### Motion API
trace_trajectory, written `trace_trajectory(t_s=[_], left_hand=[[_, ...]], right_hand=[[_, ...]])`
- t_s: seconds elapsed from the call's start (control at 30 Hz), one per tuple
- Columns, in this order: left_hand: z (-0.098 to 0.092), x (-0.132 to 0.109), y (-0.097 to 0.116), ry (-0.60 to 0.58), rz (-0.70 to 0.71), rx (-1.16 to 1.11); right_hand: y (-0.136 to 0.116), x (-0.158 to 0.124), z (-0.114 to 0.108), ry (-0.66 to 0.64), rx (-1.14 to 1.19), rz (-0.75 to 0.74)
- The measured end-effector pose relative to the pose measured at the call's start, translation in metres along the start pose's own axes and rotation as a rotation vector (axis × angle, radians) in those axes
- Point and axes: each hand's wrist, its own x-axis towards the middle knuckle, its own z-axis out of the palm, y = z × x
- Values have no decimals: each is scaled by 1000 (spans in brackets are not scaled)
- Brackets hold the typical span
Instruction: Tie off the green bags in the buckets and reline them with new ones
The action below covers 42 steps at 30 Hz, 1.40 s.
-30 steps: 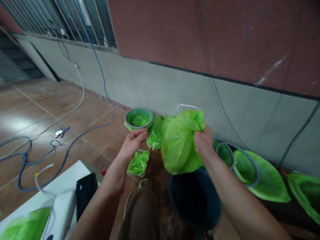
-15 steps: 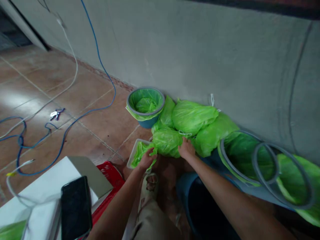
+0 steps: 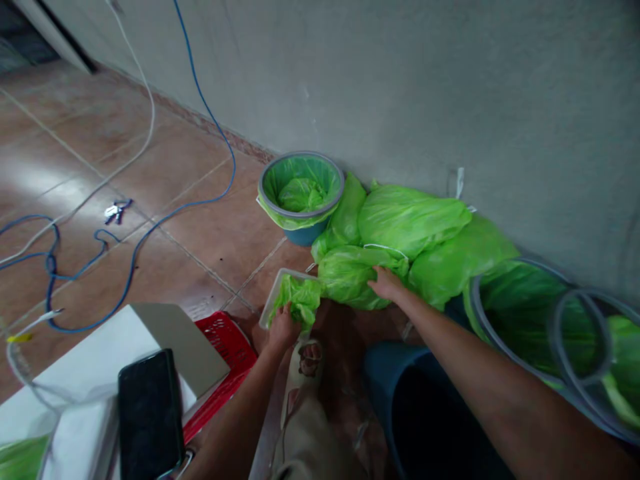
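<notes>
My left hand point(image 3: 285, 327) is closed on a loose, crumpled green plastic bag point(image 3: 301, 300), which lies in a small whitish plastic container point(image 3: 270, 300) on the floor. To the right, my right hand point(image 3: 387, 283) grips the side of a filled green bag point(image 3: 345, 277), its fingertips partly sunk in the plastic. A white drawstring point(image 3: 387, 249) loops over the top of that bag. More stuffed green bags point(image 3: 410, 217) are piled behind it against the wall. Just left of the pile stands a blue bucket point(image 3: 305, 235) with a grey rim and a green liner.
A dark blue bin point(image 3: 383, 380) stands by my legs. At right is a lined bin point(image 3: 520, 313) with a loose grey ring point(image 3: 555, 333). A phone point(image 3: 150, 413) rests by a white box point(image 3: 100, 347) above a red crate point(image 3: 225, 347). A blue cable point(image 3: 145, 237) and keys point(image 3: 117, 211) lie left.
My left hand's fingers, spread over the loose bag before, have closed on it lower down. My right hand has shifted onto the filled bag's side. The view has moved slightly.
</notes>
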Motion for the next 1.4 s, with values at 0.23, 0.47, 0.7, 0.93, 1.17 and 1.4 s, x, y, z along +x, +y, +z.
trace_trajectory(t_s=[0.23, 0.47, 0.7, 0.93, 1.17, 1.4], left_hand=[[-20, -3, 13, 41, -40, -28], [-82, -38, 23, 290, 185, -456], [-93, -70, 26, 322, 327, -831], [-151, -144, 60, 204, 486, -1372], [-184, -206, 120, -304, 520, -1770], [-168, -266, 171, -649, 605, -1755]], right_hand=[[-50, -88, 8, 109, 325, -328], [-99, -141, 24, 172, 548, -391], [-113, -127, 8, 224, 482, -226], [-112, -159, -19, 437, 738, -416], [-88, -225, -131, 198, 1355, -284], [-23, -359, -144, 43, 1591, -295]])
